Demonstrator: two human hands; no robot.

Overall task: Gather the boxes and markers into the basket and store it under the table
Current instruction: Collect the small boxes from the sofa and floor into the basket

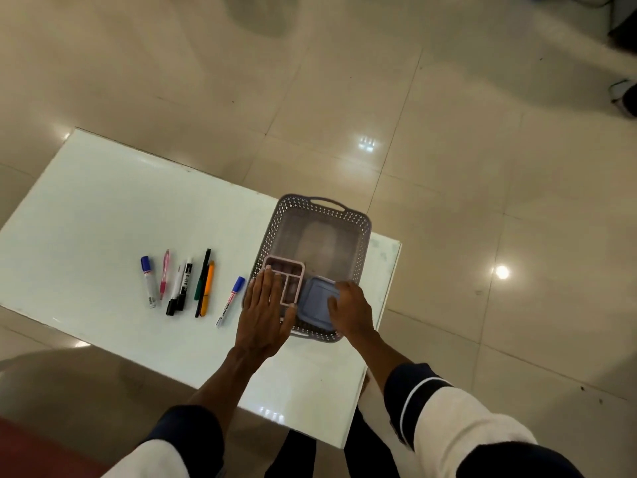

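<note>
A grey perforated basket (348, 215) stands at the right end of the white table (103, 208). Inside its near half lie a pink divided box (293, 270) and a blue lidded box (315, 301), side by side. My left hand (265, 312) rests flat, fingers spread, over the pink box and the basket's near left rim. My right hand (351, 308) grips the blue box's right edge. Several markers and pens lie in a row on the table left of the basket, among them a blue-capped marker (230, 301) closest to it and another blue-capped marker (148, 281) at the far left.
The table's right edge (389, 294) runs just beside the basket, with glossy tiled floor beyond. The basket's far half holds nothing. A red surface (31, 450) shows at the bottom left corner.
</note>
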